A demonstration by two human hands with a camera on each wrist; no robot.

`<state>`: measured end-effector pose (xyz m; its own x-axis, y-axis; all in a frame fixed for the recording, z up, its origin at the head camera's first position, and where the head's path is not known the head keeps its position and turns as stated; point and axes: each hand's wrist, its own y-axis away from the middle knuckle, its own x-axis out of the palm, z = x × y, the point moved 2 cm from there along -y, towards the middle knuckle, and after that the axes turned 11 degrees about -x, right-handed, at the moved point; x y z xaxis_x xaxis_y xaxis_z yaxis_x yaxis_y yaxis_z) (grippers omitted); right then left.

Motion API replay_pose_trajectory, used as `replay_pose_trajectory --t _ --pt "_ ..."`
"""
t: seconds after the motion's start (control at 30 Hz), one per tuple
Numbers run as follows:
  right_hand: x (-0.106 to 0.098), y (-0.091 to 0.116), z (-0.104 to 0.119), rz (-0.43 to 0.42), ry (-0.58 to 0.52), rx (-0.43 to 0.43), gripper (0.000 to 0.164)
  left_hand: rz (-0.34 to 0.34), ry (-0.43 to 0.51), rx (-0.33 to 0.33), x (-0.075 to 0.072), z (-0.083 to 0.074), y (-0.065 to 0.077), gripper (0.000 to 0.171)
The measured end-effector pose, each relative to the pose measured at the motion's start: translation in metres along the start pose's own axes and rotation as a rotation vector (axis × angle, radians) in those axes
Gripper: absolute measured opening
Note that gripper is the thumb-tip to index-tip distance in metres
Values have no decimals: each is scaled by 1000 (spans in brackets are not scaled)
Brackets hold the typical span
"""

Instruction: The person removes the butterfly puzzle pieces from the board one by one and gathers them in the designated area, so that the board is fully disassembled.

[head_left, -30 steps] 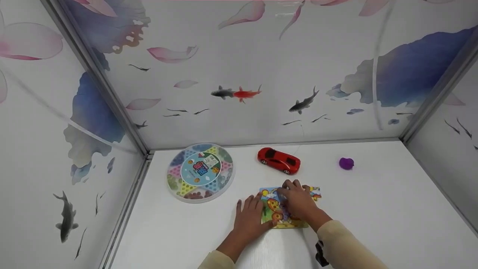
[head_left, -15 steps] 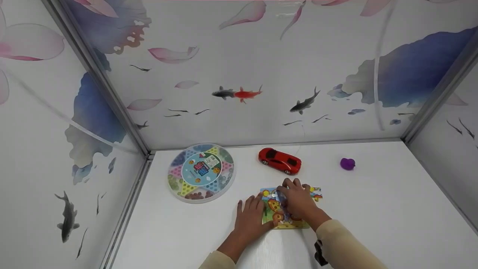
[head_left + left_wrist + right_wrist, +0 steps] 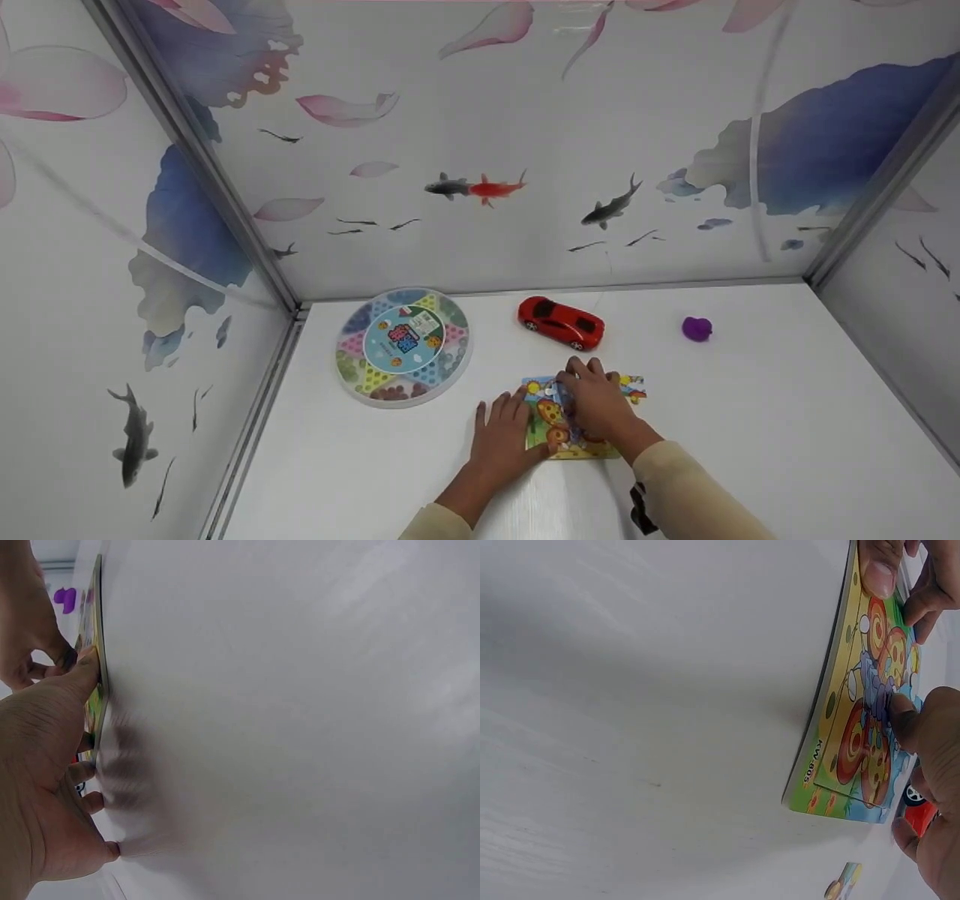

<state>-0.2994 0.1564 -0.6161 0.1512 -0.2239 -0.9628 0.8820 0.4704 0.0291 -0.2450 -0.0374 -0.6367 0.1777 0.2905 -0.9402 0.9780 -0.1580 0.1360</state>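
Observation:
A colourful butterfly puzzle board (image 3: 555, 442) lies flat on the white table (image 3: 750, 435). My left hand (image 3: 501, 439) rests flat on the table at the board's left edge, with its thumb (image 3: 877, 566) pressing the frame. My right hand (image 3: 594, 399) lies on top of the board, and its thumb (image 3: 906, 720) presses on the purple butterfly body in the puzzle board (image 3: 851, 727). A loose puzzle piece (image 3: 634, 386) lies just right of that hand. In the left wrist view the left hand (image 3: 45, 787) touches the board's edge (image 3: 98, 652).
A red toy car (image 3: 560, 322) stands just behind the puzzle. To the left is a round game board (image 3: 403, 346), and a small purple object (image 3: 697, 328) sits at the back right. Patterned walls (image 3: 525, 150) enclose the table on three sides.

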Motion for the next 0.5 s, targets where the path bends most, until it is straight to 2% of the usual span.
replay_pose_trajectory --t 0.33,0.5 --pt "0 1 2 -4 -52 23 59 17 10 -14 -2 -1 0 81" --pt "-1 2 4 -18 -38 1 59 13 -14 -28 2 -1 -1 78"
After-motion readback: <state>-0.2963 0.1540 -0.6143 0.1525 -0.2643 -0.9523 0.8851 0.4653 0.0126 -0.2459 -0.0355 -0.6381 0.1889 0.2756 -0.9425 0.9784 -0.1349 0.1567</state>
